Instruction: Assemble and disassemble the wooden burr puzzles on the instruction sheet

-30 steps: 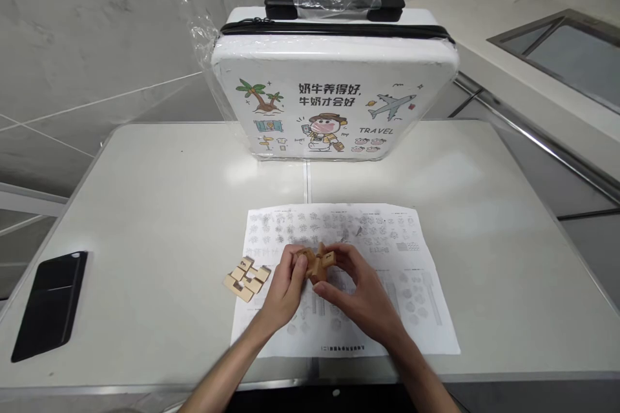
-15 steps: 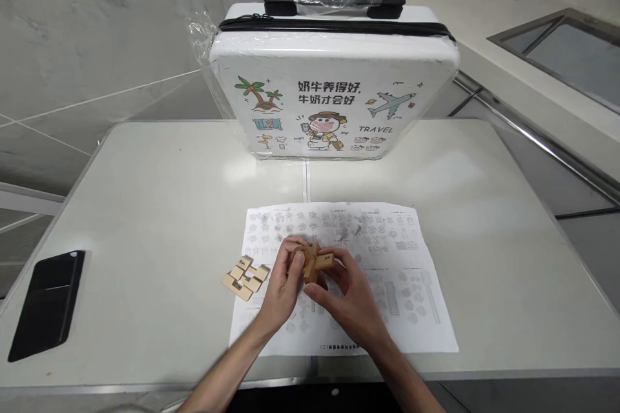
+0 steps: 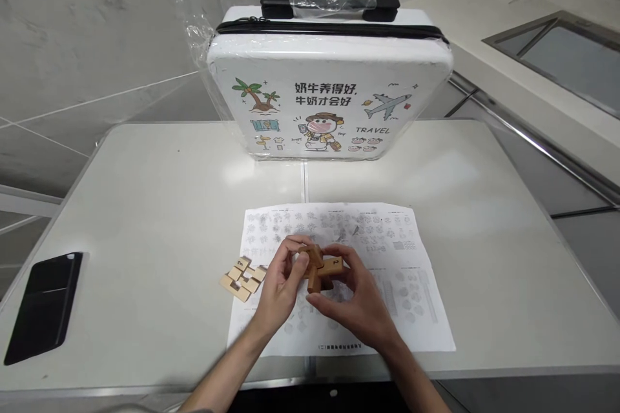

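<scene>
While the left hand [image 3: 283, 281] pinches the brown wooden cluster of crossed bars [image 3: 317, 267] and the right hand [image 3: 357, 297] grasps its other side, above the white printed paper sheet [image 3: 407, 335] near the tabletop's [image 3: 145, 219] front edge, uneven finger pressure could work a bar loose.

On the off-white tabletop [image 3: 465, 206], a hand could pass right of the white printed paper sheet [image 3: 407, 326], or left between the flat black slab [image 3: 43, 306] and the pale wooden blocks [image 3: 250, 284]. Over the sheet, the left hand [image 3: 282, 287], right hand [image 3: 361, 300] and brown wooden interlocked bars [image 3: 317, 267] block passage; ahead, the upright white plastic-wrapped suitcase [image 3: 325, 71] does
</scene>
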`<action>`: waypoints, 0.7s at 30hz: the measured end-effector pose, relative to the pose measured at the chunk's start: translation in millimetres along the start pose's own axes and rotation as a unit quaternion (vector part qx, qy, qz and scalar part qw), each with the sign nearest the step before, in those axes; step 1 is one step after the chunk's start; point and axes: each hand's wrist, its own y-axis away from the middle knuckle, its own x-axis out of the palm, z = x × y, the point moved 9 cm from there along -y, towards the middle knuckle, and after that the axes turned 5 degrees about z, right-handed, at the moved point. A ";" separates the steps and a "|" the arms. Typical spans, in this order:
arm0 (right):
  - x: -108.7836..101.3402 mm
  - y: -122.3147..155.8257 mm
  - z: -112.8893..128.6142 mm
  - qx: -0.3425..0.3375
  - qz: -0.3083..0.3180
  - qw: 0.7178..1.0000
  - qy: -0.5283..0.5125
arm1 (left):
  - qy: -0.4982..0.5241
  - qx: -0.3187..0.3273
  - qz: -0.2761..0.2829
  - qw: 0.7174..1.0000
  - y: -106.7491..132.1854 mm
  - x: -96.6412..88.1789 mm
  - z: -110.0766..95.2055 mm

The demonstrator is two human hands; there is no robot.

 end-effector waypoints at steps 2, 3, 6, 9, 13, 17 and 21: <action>-2.9 0.3 -1.7 0.004 0.014 1.000 -0.003 | -0.009 -0.007 0.004 1.000 -0.9 1.2 0.6; -4.5 0.4 -3.0 0.005 0.022 1.000 -0.007 | -0.012 -0.013 0.007 1.000 -1.3 2.0 1.6; -9.1 1.6 -8.0 0.004 0.046 0.998 -0.034 | -0.019 -0.033 0.001 0.999 -1.7 2.8 4.3; -11.0 4.6 -15.3 0.016 0.063 0.997 -0.037 | -0.020 -0.046 -0.017 0.999 -1.1 1.8 5.7; -1.3 8.6 -17.4 0.022 0.110 0.993 0.036 | -0.029 -0.053 -0.027 0.998 -1.7 1.9 7.0; -2.8 8.3 -9.1 -0.008 0.100 0.993 0.069 | -0.045 -0.059 -0.016 0.997 -4.2 4.9 8.3; -34.6 6.7 -7.2 -0.012 0.027 0.998 0.063 | -0.061 -0.020 0.005 0.998 -5.6 8.2 5.2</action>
